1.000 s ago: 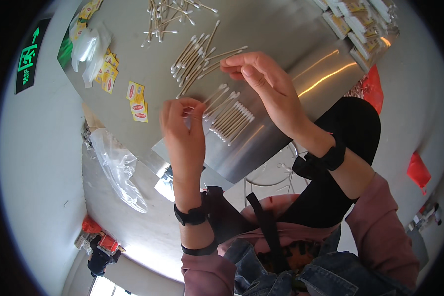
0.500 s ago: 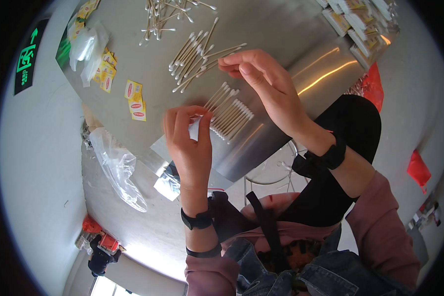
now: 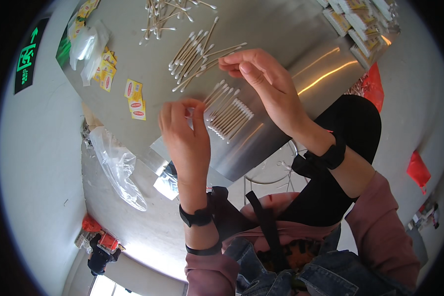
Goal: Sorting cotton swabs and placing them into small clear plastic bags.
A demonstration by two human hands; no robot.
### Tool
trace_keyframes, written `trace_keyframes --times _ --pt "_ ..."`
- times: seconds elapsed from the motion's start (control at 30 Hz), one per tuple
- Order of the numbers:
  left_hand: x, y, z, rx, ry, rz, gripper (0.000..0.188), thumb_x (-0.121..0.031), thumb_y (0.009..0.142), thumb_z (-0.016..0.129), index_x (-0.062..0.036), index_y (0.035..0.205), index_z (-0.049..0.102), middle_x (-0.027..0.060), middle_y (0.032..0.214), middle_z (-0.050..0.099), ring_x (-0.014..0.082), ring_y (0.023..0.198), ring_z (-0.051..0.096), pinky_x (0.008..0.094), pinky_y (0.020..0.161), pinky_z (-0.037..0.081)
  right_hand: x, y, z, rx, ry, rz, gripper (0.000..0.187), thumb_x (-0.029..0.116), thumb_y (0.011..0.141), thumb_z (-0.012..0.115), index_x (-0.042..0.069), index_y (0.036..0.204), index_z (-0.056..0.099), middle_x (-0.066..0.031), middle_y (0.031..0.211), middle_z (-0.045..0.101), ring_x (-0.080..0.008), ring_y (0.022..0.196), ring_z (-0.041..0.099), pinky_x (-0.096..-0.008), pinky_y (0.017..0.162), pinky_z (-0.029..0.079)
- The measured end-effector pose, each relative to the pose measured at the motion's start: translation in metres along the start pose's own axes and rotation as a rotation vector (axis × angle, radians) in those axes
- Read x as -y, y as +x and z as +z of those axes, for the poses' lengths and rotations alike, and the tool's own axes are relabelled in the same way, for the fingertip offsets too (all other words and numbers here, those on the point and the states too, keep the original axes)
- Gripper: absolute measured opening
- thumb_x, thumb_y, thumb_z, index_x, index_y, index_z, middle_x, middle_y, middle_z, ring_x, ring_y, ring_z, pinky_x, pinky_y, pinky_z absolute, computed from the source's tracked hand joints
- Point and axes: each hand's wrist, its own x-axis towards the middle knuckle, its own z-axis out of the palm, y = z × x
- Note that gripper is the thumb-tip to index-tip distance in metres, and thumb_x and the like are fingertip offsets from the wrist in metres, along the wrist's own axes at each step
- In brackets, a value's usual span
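My left hand is at the near left of a short row of cotton swabs, thumb and forefinger closed on the end of a swab. That swab slants away beside several others, roughly parallel to the row. My right hand hovers to the right, its fingers bent together at the edge of a loose heap of cotton swabs. One slanting swab from the heap runs to these fingertips, which partly hide its end. All the swabs have white tips and pale sticks.
Another swab pile lies at the far edge of the metal table. Small yellow packets and a clear plastic bag are at left. Stacked packs fill the far right corner. A person is in the background.
My left hand has shifted slightly left and away from me, and the swabs by its fingertips have moved a little. My right hand has stayed almost still.
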Motion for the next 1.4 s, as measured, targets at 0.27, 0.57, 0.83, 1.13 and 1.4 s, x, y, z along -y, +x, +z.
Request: trace_keyframes --times 0.27,0.57,0.83,1.13,1.4 --pt "0.000 0.012 0.006 0.017 -0.015 -0.005 0.005 -0.008 0.087 0.068 -0.0053 0.089 0.064 0.0076 0.085 0.057 0.0271 0.083 0.056 0.0385 0.075 0.045 0.002 0.000 0.003 -0.016 0.059 0.034 0.036 0.033 0.106 0.048 0.001 0.119 0.057 -0.0088 0.117 0.064 -0.0161 0.115 0.058 -0.0297 0.101 0.043" --pt "-0.027 -0.039 0.034 -0.390 -1.068 -0.409 0.058 -0.032 0.106 0.037 0.0015 0.152 0.023 0.0194 0.157 0.030 0.0265 0.149 0.024 0.0404 0.123 0.013 0.004 -0.016 0.006 0.062 -0.042 0.017 0.050 0.038 0.108 0.036 -0.003 0.134 0.049 -0.0184 0.141 0.050 -0.0247 0.136 0.045 -0.0392 0.116 0.033" --pt "-0.046 -0.046 0.046 -0.518 -1.093 -0.394 0.069 -0.048 0.104 0.039 -0.0021 0.153 0.023 0.0194 0.159 0.027 0.0283 0.150 0.020 0.0410 0.122 0.010 0.001 -0.030 0.018 0.086 0.012 0.035 0.051 0.037 0.108 0.035 -0.004 0.137 0.046 -0.0185 0.144 0.047 -0.0246 0.137 0.043 -0.0390 0.117 0.031" --pt "-0.041 -0.047 0.039 -0.332 -1.061 -0.347 0.072 -0.052 0.104 0.036 -0.0006 0.152 0.024 0.0212 0.156 0.031 0.0300 0.148 0.025 0.0429 0.123 0.015 0.004 -0.030 0.012 0.149 -0.069 0.082 0.051 0.036 0.108 0.035 -0.005 0.136 0.046 -0.0189 0.142 0.049 -0.0242 0.135 0.045 -0.0378 0.115 0.034" --pt "-0.062 -0.057 0.050 -0.438 -1.078 -0.385 0.075 -0.052 0.103 0.038 -0.0014 0.155 0.017 0.0203 0.160 0.025 0.0288 0.151 0.020 0.0408 0.122 0.012 -0.003 -0.039 0.022 0.033 0.007 -0.032 0.045 0.034 0.107 0.044 -0.001 0.134 0.049 -0.0136 0.134 0.054 -0.0201 0.129 0.049 -0.0319 0.109 0.036"
